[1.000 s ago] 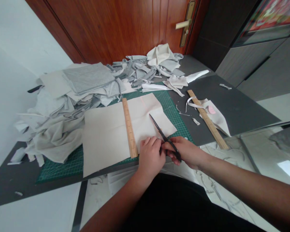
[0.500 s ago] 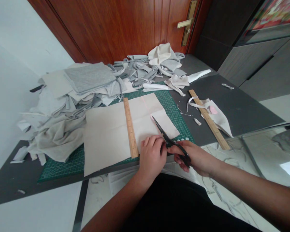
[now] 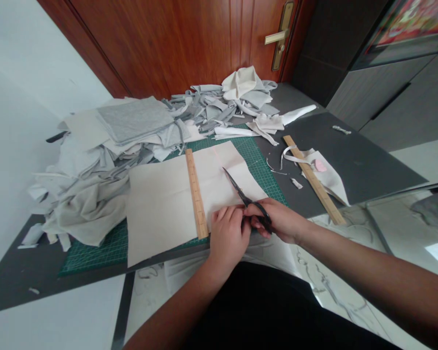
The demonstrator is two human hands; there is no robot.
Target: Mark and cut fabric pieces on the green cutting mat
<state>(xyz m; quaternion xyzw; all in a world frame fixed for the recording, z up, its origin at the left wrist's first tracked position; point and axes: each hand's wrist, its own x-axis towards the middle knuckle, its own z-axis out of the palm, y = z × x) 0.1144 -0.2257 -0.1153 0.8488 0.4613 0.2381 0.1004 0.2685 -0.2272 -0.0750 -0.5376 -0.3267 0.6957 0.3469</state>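
Black-handled scissors (image 3: 237, 187) are in my right hand (image 3: 277, 219), whose fingers wrap round the handles. Their dark blades look nearly together and point away and to the left, over the right part of a cream fabric sheet (image 3: 160, 209). My left hand (image 3: 228, 232) has its fingers curled over the sheet's near edge, just left of the scissors' handles; its thumb is partly hidden. A wooden ruler (image 3: 196, 194) lies across the sheet, close to my left fingers. Beneath the fabric is a green cutting mat (image 3: 91, 255).
Grey and white fabric scraps (image 3: 219, 109) heap along the back, with a folded grey cloth stack (image 3: 135, 119) and crumpled beige cloth (image 3: 91, 209) at left. A second wooden ruler (image 3: 314, 182) lies over a small cream piece (image 3: 330, 177) at right. A door (image 3: 149, 43) stands behind the table.
My right hand and the scissors have shifted left, bringing the handles closer to my left hand. The left hand stays almost in place at the fabric's edge.
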